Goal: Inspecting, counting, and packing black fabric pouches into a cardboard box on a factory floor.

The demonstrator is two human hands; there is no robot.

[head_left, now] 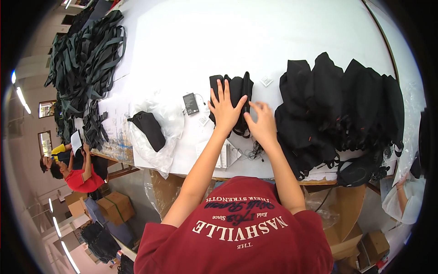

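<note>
On the white table in front of me lies a folded black fabric bag [236, 86], its upper edge standing in several folds. My left hand [222, 112] rests flat over the bag with the fingers spread. At the bag's right edge is my right hand [263, 122], its thumb and fingers apart and a little bent, slightly blurred, with nothing seen in it. A black hang tag [190, 104] with a thin string lies left of the bag. Nearer me are a stack of white cards [224, 157] and a tangle of black strings [255, 151].
To the right stands a large heap of black bags [324, 100]. A black pouch [149, 131] lies on clear plastic [171, 121] at left. Black straps [86, 57] are piled far left. Small white packets [266, 81] lie about. Cardboard boxes [115, 208] and other people [84, 178] are beyond the table.
</note>
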